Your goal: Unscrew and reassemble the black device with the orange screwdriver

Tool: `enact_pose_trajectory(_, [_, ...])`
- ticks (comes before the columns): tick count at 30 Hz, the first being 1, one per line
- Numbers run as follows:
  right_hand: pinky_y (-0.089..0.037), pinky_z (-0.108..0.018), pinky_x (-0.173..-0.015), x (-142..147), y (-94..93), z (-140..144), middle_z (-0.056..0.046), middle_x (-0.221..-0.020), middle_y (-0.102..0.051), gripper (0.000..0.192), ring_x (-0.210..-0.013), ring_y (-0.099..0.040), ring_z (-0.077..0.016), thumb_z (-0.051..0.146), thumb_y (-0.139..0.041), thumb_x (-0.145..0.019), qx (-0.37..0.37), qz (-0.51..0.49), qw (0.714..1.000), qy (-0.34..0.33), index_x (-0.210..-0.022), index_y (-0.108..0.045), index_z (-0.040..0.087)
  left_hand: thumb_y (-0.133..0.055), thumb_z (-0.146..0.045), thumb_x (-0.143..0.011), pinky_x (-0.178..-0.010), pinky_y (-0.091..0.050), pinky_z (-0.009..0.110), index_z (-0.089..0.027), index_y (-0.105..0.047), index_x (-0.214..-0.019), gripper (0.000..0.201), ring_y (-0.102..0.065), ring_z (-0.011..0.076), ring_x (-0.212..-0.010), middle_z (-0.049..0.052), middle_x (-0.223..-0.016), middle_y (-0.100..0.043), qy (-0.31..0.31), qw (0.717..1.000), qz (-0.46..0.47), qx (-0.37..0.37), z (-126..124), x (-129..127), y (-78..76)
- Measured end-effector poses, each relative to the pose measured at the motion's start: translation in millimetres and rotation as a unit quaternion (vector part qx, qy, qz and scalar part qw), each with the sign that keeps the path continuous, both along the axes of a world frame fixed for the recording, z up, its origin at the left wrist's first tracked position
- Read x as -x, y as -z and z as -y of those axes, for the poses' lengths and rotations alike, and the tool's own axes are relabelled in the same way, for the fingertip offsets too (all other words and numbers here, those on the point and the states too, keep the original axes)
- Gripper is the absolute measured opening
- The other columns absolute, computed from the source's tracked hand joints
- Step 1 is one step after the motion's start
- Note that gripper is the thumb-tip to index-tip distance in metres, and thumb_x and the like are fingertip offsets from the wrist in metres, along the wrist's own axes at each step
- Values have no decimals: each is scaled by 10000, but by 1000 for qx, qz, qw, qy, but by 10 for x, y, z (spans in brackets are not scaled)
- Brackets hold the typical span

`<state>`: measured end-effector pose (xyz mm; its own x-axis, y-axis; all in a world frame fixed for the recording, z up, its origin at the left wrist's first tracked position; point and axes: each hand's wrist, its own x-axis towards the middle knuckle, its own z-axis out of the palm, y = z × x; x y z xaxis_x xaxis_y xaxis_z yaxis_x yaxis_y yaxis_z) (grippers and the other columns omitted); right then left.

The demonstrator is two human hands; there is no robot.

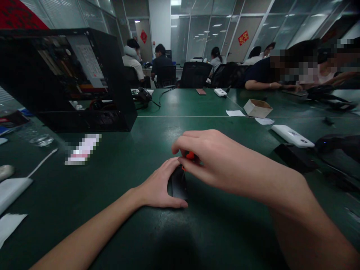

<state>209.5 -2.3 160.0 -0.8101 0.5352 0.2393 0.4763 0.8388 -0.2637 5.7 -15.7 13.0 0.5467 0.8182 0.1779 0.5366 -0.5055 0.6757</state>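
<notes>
At lower centre, the left hand (159, 187) cups a small black object (177, 184) lying on the green table (118, 210), its long axis running up-frame. Just above, the right hand (209, 155) clamps an orange-handled tool (190, 156), its tip pointing down onto the object.

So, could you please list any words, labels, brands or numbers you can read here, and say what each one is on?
No text can be read.
White label inside the open computer case: print too small.
Red diamond signs on the far walls: characters too blurred.
Slip on the green table near the case: pixelated.
White device at right: marks too small.
Black object under the left hand and red-handled tool in the right hand: no visible print.
</notes>
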Motion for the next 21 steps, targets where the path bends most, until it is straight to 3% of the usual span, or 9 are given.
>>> enact_pose_trajectory(9, [-381,-277,-710,56,89,-166,-56,-971,-655,97,-820,-565,-153,130,-564,-951,13,-9,1000,-5,-975,-656,151,-888,-493,-618,-1082,-463,517,-208,-425,-1412,963,-559,380,-1240,144,-1396,-541,-25,999,1,40,7,-27,-65])
enact_pose_trajectory(21, [-375,-279,-683,102,134,-284,-41,-864,-669,115,-748,-570,-147,142,-567,-892,-38,-29,999,-15,-894,-681,152,-895,-641,-542,-1085,-454,520,-209,-435,-1449,1105,-553,402,-1249,144,-1419,-537,-17,998,5,58,-56,14,-34])
